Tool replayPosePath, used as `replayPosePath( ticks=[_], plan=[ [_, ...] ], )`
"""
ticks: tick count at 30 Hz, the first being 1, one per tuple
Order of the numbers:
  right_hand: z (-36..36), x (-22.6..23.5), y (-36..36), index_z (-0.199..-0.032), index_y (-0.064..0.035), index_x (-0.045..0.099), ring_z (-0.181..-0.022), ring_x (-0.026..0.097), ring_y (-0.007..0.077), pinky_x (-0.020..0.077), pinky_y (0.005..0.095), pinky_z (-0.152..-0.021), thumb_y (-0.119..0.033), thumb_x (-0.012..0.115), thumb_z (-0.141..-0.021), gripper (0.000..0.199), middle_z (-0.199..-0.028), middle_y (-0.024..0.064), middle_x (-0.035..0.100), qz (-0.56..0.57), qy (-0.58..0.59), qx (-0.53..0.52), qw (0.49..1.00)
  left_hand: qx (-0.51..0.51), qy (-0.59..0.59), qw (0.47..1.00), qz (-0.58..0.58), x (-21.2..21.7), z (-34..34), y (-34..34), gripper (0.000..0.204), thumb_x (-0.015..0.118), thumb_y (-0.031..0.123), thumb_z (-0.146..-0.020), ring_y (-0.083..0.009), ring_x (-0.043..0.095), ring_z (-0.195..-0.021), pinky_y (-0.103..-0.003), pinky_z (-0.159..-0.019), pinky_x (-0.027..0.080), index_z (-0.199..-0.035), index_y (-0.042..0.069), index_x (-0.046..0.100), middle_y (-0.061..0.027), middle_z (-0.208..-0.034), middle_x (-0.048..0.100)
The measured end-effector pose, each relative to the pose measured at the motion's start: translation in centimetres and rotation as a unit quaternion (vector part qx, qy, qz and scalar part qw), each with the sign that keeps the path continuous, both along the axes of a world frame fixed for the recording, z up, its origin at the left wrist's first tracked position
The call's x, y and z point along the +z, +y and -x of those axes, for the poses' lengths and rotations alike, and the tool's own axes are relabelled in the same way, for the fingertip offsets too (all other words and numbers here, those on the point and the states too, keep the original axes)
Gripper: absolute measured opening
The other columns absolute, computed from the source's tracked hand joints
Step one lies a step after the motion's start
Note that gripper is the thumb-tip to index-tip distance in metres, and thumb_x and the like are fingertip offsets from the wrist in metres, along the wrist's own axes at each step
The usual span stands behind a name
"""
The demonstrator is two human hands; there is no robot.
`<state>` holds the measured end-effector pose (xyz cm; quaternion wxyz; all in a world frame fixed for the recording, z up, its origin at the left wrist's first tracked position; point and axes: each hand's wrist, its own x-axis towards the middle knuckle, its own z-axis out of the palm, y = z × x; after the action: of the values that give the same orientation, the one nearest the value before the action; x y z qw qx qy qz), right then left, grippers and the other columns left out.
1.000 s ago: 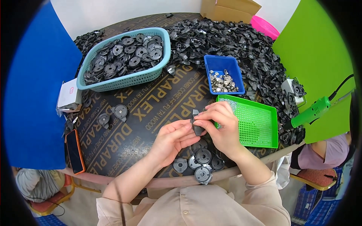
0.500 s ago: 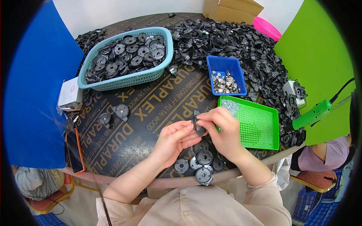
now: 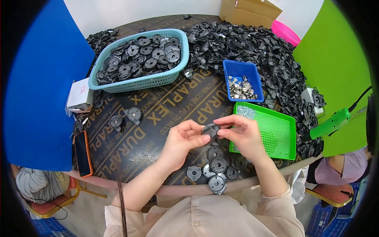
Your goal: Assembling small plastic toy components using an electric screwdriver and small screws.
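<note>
So, L hand [image 3: 182, 142] & R hand [image 3: 245, 136] both pinch blk part [image 3: 211, 130]; loose discs [image 3: 218, 164] nr side, green tray [image 3: 283, 132] to R.

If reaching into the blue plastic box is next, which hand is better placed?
Probably the right hand: it is nearer that blue box than the left hand, though both hold a dark plastic piece.

A white wall [image 3: 146, 12] is rising behind the dark, light-edged table [image 3: 152, 136], which is catching a soft sheen. A blue panel [image 3: 39, 98] is standing at the left and a green panel [image 3: 335, 63] at the right, while red-seated chairs [image 3: 331, 194] are resting on the pale floor [image 3: 90, 215].
</note>
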<state>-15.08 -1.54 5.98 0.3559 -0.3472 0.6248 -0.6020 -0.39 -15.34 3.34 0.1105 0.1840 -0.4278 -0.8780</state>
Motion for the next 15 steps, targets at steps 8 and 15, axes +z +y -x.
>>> replayPosePath(
  ticks=[8,15],
  plan=[
    [0.2,-0.3,0.0,-0.095,0.0003,0.068,-0.081,0.062,0.0169,0.0529,0.0269,-0.068,0.002,0.073,-0.075,0.02,-0.086,0.0074,0.064,0.06,0.243,0.002,0.968,0.045,0.115,0.975,0.186,0.8,0.4,0.3,0.023,0.068,-0.011,-0.078,-0.0177,0.062,-0.097,-0.029,-0.086,0.052,-0.099,-0.004,0.062,-0.0064,-0.103,0.054],
    [0.0,0.0,0.0,-0.091,-0.0001,0.068,-0.079,0.061,0.02,0.0512,0.0291,-0.069,0.001,0.074,-0.073,0.019,-0.086,0.0086,0.066,0.039,0.287,0.003,0.957,0.001,0.027,0.926,0.377,2.6,-0.2,-0.5,0.022,0.071,-0.01,-0.077,-0.0179,0.063,-0.098,-0.029,-0.087,0.055,-0.098,-0.006,0.066,-0.0087,-0.102,0.058]
  ],
)
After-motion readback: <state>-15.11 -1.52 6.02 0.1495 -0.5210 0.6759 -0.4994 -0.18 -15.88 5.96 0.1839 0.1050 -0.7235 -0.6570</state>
